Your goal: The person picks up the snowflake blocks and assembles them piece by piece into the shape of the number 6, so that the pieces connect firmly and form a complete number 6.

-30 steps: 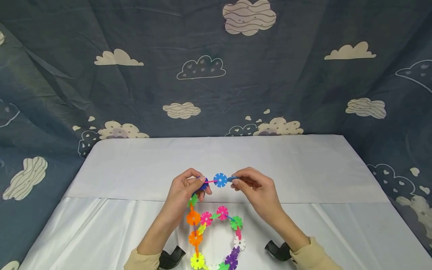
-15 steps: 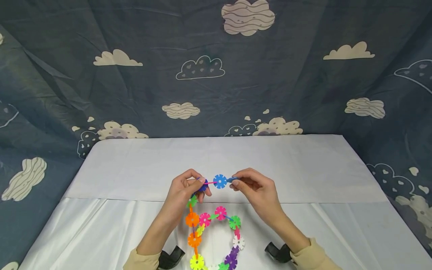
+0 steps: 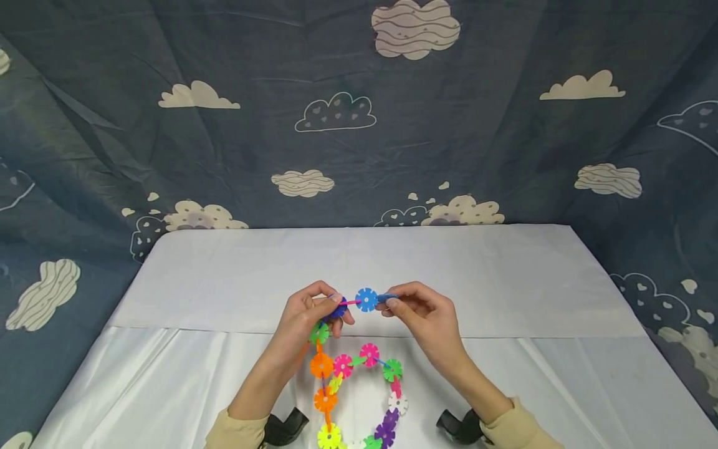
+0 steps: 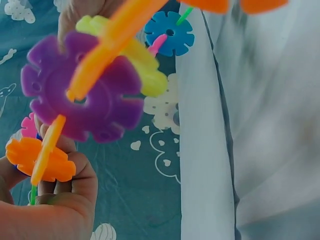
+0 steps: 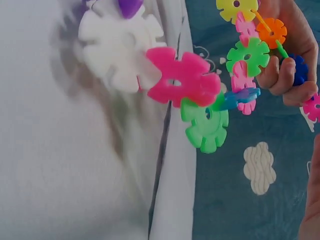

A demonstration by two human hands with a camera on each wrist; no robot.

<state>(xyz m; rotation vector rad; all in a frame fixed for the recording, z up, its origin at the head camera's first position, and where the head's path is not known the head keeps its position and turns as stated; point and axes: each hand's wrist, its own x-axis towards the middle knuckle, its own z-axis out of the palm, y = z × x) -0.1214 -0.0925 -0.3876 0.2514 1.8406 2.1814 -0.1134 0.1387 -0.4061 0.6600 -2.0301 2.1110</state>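
A chain of colourful notched plastic snowflake discs hangs between both hands in the head view. My left hand (image 3: 307, 315) pinches a dark blue disc (image 3: 339, 308) between thumb and fingers. From it a pink disc seen edge-on leads to a light blue disc (image 3: 367, 300). My right hand (image 3: 429, 315) pinches another blue disc (image 3: 386, 297), edge-on and touching the light blue one; the fingertips partly hide it. In the left wrist view, a purple disc (image 4: 117, 97) and an orange disc (image 4: 60, 166) cross in front of the left hand (image 4: 70, 200).
The chain's lower part curves in a loop between the forearms, with orange (image 3: 322, 365), white (image 3: 399, 403) and purple discs (image 3: 384, 434). It runs past the bottom edge of the head view. White cloth (image 3: 185, 280) covers the table; a dark cloud-print curtain (image 3: 252, 149) hangs behind.
Both hands keep their places and their holds. The right fingers have shifted slightly, and the blue disc they pinch shows a little more of its edge beside the light blue disc.
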